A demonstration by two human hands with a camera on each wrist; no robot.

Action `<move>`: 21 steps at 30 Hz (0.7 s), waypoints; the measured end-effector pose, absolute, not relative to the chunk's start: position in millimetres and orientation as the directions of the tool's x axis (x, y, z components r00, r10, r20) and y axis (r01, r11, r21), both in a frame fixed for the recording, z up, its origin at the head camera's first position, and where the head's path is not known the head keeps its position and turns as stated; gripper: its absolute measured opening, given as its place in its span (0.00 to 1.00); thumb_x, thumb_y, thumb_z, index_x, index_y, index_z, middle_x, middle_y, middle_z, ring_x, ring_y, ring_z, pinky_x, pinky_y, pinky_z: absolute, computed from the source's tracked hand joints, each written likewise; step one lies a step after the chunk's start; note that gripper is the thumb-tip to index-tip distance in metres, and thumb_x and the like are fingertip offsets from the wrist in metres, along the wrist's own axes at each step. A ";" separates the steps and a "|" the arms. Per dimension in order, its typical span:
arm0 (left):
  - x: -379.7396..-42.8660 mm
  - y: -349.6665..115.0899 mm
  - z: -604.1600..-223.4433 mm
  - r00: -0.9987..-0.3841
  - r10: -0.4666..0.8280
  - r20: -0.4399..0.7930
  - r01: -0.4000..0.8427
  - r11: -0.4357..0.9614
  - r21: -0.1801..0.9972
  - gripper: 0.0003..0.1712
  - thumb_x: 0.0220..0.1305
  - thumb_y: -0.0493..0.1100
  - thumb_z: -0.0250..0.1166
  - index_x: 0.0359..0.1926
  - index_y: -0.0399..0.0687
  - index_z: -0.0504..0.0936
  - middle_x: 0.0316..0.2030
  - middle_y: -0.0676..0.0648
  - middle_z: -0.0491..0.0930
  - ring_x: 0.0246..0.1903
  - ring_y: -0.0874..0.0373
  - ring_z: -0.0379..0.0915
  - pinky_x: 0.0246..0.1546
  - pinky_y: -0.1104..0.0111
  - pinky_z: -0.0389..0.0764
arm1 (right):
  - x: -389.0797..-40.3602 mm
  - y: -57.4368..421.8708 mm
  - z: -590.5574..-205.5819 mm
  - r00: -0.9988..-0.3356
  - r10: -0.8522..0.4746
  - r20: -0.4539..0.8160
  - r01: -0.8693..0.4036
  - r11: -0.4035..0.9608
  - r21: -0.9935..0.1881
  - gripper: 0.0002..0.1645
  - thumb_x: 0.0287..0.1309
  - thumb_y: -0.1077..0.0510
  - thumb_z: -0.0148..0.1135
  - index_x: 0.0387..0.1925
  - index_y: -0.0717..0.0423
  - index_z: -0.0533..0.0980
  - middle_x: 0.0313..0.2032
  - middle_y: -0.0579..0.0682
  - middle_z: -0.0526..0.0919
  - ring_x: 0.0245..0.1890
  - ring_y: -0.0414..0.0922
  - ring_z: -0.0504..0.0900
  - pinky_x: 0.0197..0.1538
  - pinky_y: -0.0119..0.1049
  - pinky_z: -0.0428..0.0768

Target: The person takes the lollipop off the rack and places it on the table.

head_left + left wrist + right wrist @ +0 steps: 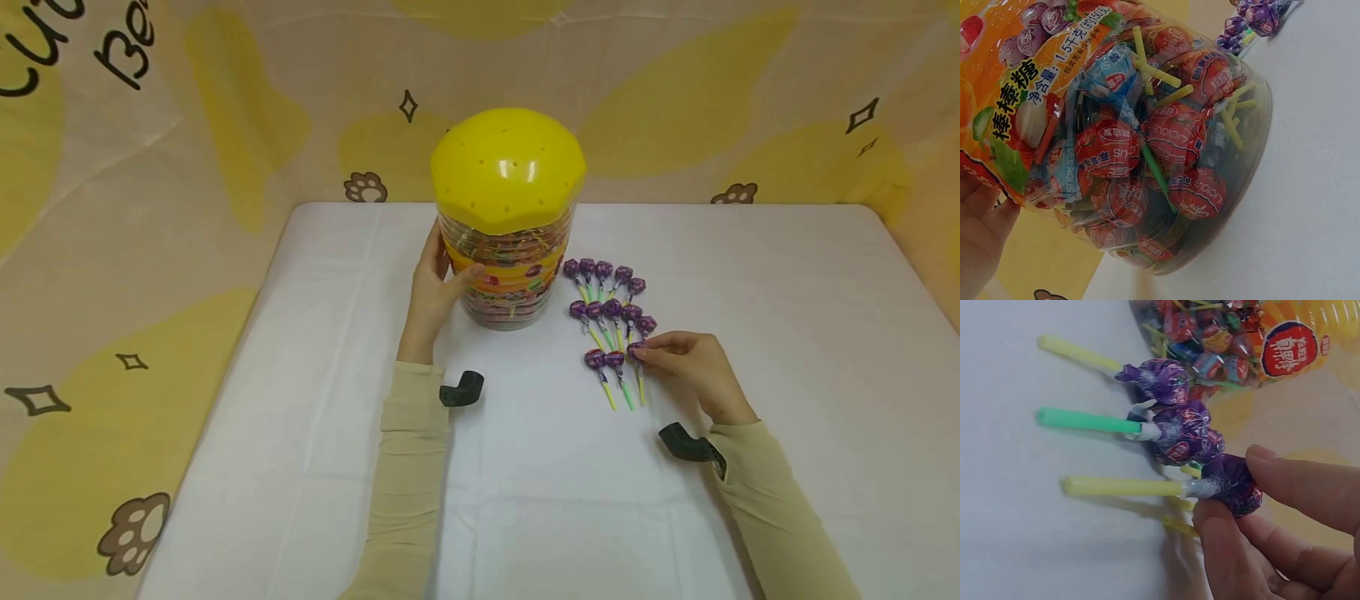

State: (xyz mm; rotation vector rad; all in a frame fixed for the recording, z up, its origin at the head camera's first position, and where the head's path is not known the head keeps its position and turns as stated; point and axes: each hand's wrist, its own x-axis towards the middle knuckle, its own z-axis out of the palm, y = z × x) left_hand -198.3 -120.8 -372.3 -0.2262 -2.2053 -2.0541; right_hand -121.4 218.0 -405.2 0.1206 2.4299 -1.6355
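A clear plastic lollipop jar [504, 313] with a yellow lid [510, 167] and an orange label stands on the table. My left hand [432, 296] grips its left side, thumb across the front; the other fingers are partly hidden. Through the jar wall, red and blue wrapped lollipops [1110, 150] show in the left wrist view. Between thumb and fingers, my right hand [697, 371] pinches the purple head of a lollipop [1129, 487] with a yellow stick. Left of it, in the front row, lie two more purple lollipops [615, 360], one stick green, one yellow.
Behind the front row lie two further rows of purple lollipops [603, 268], just right of the jar. A white cloth covers the table [555, 517]. Patterned yellow fabric [675, 100] hangs at the back and left. Black wrist mounts [461, 390] stick out beside both sleeves.
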 end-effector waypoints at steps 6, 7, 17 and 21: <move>-198.6 -121.3 -372.1 -0.981 0.024 0.190 0.191 0.075 0.979 0.72 0.30 0.77 0.65 0.74 0.50 0.48 0.72 0.49 0.51 0.69 0.60 0.48 0.67 0.72 0.54 | -120.2 213.2 -405.4 -0.981 0.032 -0.191 0.180 0.516 -0.837 0.29 0.49 0.43 0.71 0.40 0.66 0.81 0.31 0.47 0.86 0.34 0.38 0.80 0.42 0.27 0.72; -198.8 -121.4 -372.0 -0.982 0.024 0.189 0.190 0.075 0.979 0.72 0.31 0.77 0.65 0.74 0.50 0.48 0.72 0.49 0.51 0.69 0.60 0.48 0.67 0.72 0.54 | -120.1 212.3 -405.5 -0.982 0.047 -0.184 0.180 0.542 -0.821 0.29 0.48 0.42 0.71 0.39 0.64 0.82 0.32 0.48 0.86 0.36 0.39 0.78 0.44 0.29 0.70; -198.7 -122.8 -371.9 -0.983 0.006 0.185 0.185 0.063 0.981 0.72 0.31 0.77 0.65 0.74 0.50 0.48 0.72 0.49 0.51 0.70 0.59 0.48 0.68 0.68 0.53 | -124.6 202.8 -404.2 -0.991 0.073 -0.110 0.131 0.646 -0.752 0.26 0.47 0.43 0.72 0.35 0.62 0.82 0.27 0.50 0.86 0.32 0.42 0.78 0.39 0.35 0.70; -199.1 -125.0 -374.5 -0.983 0.014 0.186 0.186 0.064 0.980 0.72 0.32 0.77 0.65 0.74 0.50 0.47 0.72 0.49 0.50 0.70 0.60 0.47 0.68 0.69 0.53 | -125.1 204.2 -402.4 -0.993 0.052 -0.104 0.112 0.670 -0.734 0.24 0.50 0.44 0.70 0.35 0.62 0.81 0.26 0.49 0.85 0.29 0.41 0.79 0.36 0.34 0.71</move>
